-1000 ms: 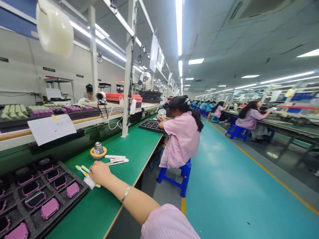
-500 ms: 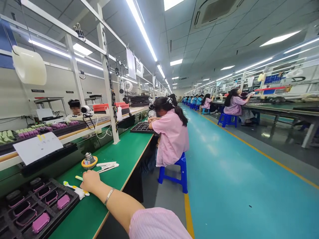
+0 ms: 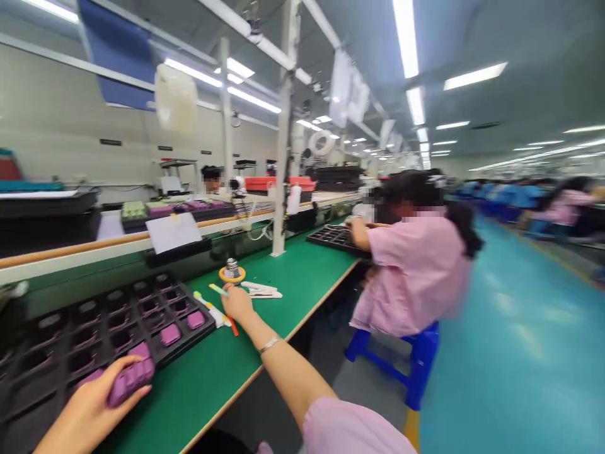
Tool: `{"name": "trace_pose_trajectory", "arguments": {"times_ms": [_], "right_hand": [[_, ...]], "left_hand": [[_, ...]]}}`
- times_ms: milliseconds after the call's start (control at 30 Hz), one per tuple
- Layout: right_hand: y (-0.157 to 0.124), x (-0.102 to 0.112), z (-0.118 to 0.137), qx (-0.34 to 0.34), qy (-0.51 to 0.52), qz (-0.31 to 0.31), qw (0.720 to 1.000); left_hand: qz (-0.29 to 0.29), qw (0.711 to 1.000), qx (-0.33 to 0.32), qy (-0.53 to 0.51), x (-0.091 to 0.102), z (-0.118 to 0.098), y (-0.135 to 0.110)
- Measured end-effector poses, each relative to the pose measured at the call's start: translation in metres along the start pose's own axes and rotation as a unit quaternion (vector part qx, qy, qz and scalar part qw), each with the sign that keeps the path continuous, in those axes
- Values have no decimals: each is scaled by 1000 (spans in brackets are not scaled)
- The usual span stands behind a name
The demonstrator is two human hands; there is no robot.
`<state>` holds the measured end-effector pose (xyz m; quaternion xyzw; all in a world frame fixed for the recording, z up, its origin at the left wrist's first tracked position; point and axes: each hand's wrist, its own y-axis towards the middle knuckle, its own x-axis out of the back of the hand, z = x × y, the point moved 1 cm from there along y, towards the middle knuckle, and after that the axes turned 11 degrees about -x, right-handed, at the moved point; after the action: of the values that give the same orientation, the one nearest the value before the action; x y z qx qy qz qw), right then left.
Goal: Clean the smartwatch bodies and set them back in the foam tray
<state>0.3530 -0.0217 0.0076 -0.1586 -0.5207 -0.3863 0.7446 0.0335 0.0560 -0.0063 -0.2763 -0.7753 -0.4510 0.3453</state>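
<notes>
At the lower left, my left hand (image 3: 92, 400) grips a short stack of purple watch cases (image 3: 135, 375) between thumb and fingers, over the near edge of a black compartment tray (image 3: 182, 350). More purple-framed watch pieces (image 3: 170, 335) sit in that tray's cells. Beyond the tray's right end, my right hand (image 3: 237, 304) is closed around a slim brush (image 3: 217, 289) with a pale yellow-green tip; it looks like a toothbrush. Another white and yellow brush (image 3: 204, 301) lies beside the tray on a white cloth (image 3: 218, 317). An orange-red stick end (image 3: 234, 326) shows below my right hand.
A metal-topped bottle on a yellow-rimmed base (image 3: 231, 271) and white plastic sticks (image 3: 259, 291) stand past my right hand on the green bench (image 3: 302, 261). A co-worker in pink (image 3: 411, 271) sits on a blue stool (image 3: 418, 359) at the right. A white post (image 3: 283, 145) rises behind.
The view has swung left, bringing my left hand with the stacked watch cases into sight. My right hand still grips the brush near the bottle.
</notes>
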Motion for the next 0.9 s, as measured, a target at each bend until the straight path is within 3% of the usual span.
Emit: {"name": "trace_pose_trajectory", "arguments": {"times_ms": [100, 300, 433, 567, 733, 833, 900], "right_hand": [[4, -1, -9, 15, -3, -2, 1000], [9, -8, -10, 61, -15, 3, 998], [7, -22, 5, 94, -27, 72, 993], [21, -25, 20, 104, -43, 105, 988], [33, -1, 47, 181, 0, 31, 983], [5, 19, 68, 287, 69, -20, 955], [-26, 29, 81, 386, 106, -18, 916]], "left_hand": [[96, 994, 49, -4, 9, -17, 1], [157, 982, 103, -32, 26, -33, -2], [123, 978, 134, -101, 29, -30, -16], [62, 971, 83, -215, 28, -39, -15], [24, 964, 68, -256, 24, -57, -6], [-1, 956, 28, -292, 20, -60, -4], [-6, 954, 27, -297, 18, -59, -5]]}}
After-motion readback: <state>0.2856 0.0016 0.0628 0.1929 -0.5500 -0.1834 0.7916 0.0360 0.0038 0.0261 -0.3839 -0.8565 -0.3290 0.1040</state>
